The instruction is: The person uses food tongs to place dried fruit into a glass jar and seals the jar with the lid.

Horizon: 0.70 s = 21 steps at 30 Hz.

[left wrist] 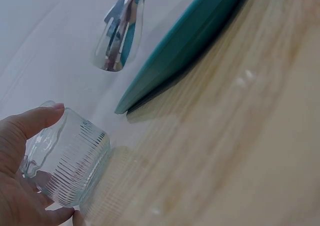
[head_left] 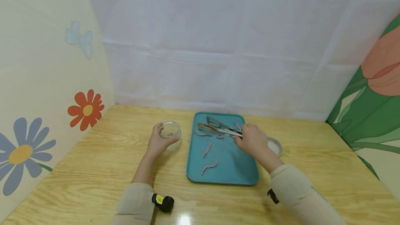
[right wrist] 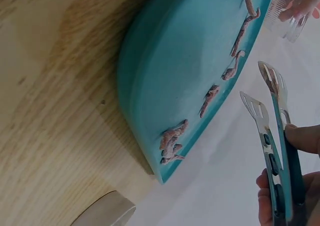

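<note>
My left hand (head_left: 158, 142) grips a ribbed clear glass jar (head_left: 172, 145) left of the tray, with the thumb over its near side. The left wrist view shows the jar (left wrist: 75, 156) upright relative to the table, its ribs facing the tray. In my right hand (head_left: 253, 141) is a pair of metal tongs (head_left: 218, 129), held over the far part of the blue tray (head_left: 231, 164). Their slotted ends (right wrist: 257, 108) stand apart with nothing between them. Several pinkish, worm-like strips (head_left: 208, 167) lie on the tray, some straight and some curled.
A round lid-like item (head_left: 275, 146) lies by the tray's right edge, partly hidden by my right wrist. The wooden table (head_left: 93, 169) runs up to a white sheet (head_left: 218, 61) behind. Painted side panels (head_left: 37, 79) stand to the left and right.
</note>
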### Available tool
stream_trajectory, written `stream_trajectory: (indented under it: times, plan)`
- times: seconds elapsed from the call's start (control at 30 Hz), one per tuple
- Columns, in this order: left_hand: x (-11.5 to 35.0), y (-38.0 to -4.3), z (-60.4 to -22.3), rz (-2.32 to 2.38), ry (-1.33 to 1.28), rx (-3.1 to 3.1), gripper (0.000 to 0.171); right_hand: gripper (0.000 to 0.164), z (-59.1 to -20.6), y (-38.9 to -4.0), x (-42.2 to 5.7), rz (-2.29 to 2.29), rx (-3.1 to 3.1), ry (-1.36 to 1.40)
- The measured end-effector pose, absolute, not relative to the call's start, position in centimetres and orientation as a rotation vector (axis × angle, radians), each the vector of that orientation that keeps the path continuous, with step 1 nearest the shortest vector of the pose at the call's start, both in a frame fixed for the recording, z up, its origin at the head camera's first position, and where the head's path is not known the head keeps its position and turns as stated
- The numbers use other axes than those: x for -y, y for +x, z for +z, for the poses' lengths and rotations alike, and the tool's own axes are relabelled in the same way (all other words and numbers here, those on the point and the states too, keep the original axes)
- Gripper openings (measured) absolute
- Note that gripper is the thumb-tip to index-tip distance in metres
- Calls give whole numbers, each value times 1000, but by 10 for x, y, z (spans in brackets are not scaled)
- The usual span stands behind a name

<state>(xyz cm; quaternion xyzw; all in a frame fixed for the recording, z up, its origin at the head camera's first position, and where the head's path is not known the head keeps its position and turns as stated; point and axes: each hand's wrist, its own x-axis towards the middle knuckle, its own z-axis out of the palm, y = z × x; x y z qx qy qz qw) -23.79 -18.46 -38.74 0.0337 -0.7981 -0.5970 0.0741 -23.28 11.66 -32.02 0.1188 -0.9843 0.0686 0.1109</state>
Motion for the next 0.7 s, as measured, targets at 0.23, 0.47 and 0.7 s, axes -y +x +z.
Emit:
stream_trajectory:
  times: [0.23, 0.47, 0.7]
  plan:
    - [186, -237, -388, -1749, 88, 2423, 91, 34, -325, -234, -119, 164, 2940, 348]
    - [186, -238, -389, -1785, 61, 2409, 92, 34, -327, -234, -121, 116, 2959, 370]
    - [185, -237, -388, -1789, 65, 2405, 92, 35, -329, -235, -120, 69, 2984, 375]
